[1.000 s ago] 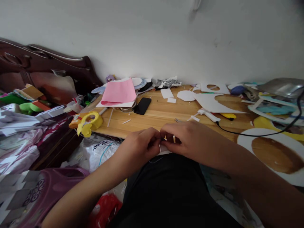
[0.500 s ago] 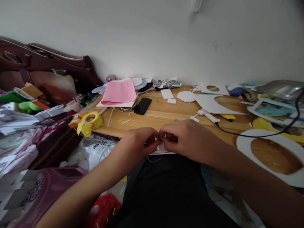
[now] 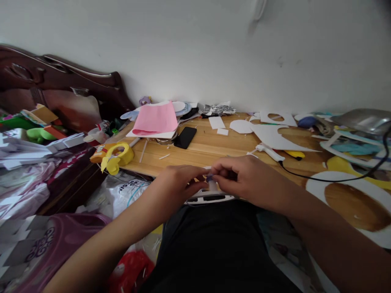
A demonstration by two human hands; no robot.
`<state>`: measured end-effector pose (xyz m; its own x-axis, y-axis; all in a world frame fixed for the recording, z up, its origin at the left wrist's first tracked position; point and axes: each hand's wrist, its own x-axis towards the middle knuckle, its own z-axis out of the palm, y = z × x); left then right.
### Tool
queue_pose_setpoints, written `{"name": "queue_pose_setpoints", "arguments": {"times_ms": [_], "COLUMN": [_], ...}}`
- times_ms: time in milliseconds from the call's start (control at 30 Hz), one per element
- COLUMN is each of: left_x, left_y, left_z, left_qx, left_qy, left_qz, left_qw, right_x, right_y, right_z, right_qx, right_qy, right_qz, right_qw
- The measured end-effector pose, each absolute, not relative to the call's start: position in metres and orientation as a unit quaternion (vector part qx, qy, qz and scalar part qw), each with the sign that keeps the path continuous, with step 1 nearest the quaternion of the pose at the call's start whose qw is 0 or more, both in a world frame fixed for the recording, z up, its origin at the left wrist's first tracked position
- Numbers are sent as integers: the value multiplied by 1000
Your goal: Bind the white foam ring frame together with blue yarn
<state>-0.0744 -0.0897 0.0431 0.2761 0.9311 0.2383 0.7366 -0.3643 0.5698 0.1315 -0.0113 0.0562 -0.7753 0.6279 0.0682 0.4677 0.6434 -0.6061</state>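
Observation:
At the table's near edge, just above my lap, my two hands are close together. My right hand (image 3: 241, 175) pinches a small purplish-blue piece (image 3: 209, 178) too small to name. Under that piece a pale, translucent strip (image 3: 213, 186) shows. My left hand (image 3: 180, 183) is curled on the other side, finger and thumb tips around the same spot; what they grip is hard to make out. Below the hands lies a flat white piece with dark slots (image 3: 200, 200), partly covered by them. A thin string or wire curves beside its left end.
On the wooden table (image 3: 210, 146) are a phone (image 3: 185, 137), pink sheets (image 3: 155, 118), a yellow tape roll (image 3: 122, 154) and white cut-outs (image 3: 276, 136). A white corded glue gun (image 3: 269, 152) lies right, near a white ring (image 3: 317, 185). A plastic bag (image 3: 128, 193) hangs low left.
My hands have parted slightly, the right one shifting a little right. More of the slotted white piece and the pale strip now shows. The view has tilted slightly.

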Motion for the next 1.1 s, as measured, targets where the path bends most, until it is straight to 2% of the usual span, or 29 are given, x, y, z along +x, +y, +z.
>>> {"name": "queue_pose_setpoints", "arguments": {"times_ms": [100,367,733,933,1100], "left_x": [-75,-66,-72,-73,-70], "left_y": [-93,-105,-113,-116,-112], "left_z": [38,37,28,29,36], "left_qx": [745,732,776,800,828], "left_qy": [565,600,538,513,492], "left_qz": [292,265,298,295,256], "left_qw": [201,186,138,100,85], "right_x": [133,139,151,154,144], "right_y": [-13,-30,-39,-44,-45], "right_z": [57,49,35,31,23], "right_qx": [-307,-321,-339,-315,-330], "right_qy": [-895,-895,-881,-869,-814], "right_qz": [294,271,286,303,377], "right_qw": [136,150,163,231,294]}}
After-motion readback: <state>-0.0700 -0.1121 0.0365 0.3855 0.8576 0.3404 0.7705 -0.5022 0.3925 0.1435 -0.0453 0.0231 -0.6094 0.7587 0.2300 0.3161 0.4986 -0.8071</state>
